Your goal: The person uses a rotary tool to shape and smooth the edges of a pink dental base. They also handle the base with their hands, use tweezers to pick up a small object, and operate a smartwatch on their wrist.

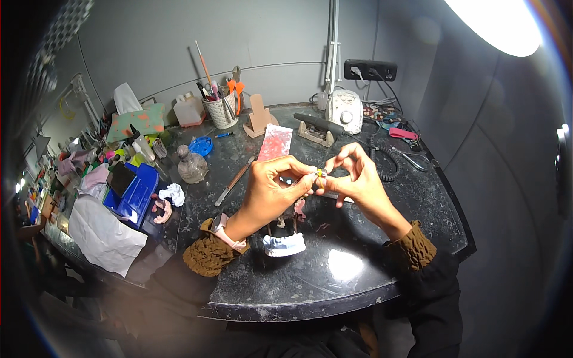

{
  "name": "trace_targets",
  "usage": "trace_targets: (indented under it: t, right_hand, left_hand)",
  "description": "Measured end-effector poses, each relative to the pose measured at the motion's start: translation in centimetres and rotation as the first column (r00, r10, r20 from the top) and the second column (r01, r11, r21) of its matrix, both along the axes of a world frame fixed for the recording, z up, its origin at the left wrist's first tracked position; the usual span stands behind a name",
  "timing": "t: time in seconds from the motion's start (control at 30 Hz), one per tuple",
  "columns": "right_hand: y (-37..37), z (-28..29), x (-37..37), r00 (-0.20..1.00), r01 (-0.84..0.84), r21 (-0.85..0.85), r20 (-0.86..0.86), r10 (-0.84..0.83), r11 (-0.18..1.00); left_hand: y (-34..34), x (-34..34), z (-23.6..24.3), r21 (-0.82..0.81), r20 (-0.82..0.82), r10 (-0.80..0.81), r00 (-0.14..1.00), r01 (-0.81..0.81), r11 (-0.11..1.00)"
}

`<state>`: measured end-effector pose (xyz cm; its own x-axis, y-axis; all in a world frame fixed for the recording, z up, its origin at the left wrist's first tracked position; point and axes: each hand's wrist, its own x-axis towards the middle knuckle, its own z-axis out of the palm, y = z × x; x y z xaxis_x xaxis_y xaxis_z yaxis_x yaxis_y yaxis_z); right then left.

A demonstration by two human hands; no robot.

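Note:
My left hand [276,186] and my right hand [355,182] meet over the middle of the desk, fingertips pinched round a small yellow-and-silver piece [320,173] too small to make out. Beneath them stands a small frame with a white dental model [283,244] at its front and a pink part [299,209] behind, partly hidden by my left hand. A red-smeared white pad [274,141] lies just beyond my hands, and a long metal spatula [230,191] lies to the left.
A blue tray [134,197], crumpled paper, pink dental pieces and a glass bottle [191,167] crowd the left. Behind are a tool cup [221,113], a handpiece on its rest [316,125] and a white control box [344,113]. Pliers [416,162] lie at the right.

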<state>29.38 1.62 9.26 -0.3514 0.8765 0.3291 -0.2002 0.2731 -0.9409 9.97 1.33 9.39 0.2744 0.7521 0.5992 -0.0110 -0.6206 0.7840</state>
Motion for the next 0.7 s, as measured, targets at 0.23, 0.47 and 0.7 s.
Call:
trace_targets:
  t: [0.23, 0.47, 0.7]
  right_hand:
    - [-0.7, 0.4, -0.7, 0.978, -0.03, 0.314, 0.203, -0.036, 0.949]
    - [-1.3, 2.0, -0.3, 0.756, -0.075, 0.835, 0.405, -0.515, 0.546]
    - [-0.5, 1.1, 0.7, 0.866, -0.4, -0.215, -0.406, 0.291, 0.891]
  left_hand:
    - [0.2, 0.1, 0.2, -0.195, 0.304, -0.003, 0.953, 0.065, 0.979]
    - [0.2, -0.2, 0.3, -0.386, 0.437, 0.002, 0.9, 0.185, 0.903]
    - [0.1, -0.3, 0.2, -0.238, 0.363, -0.24, 0.901, 0.339, 0.91]
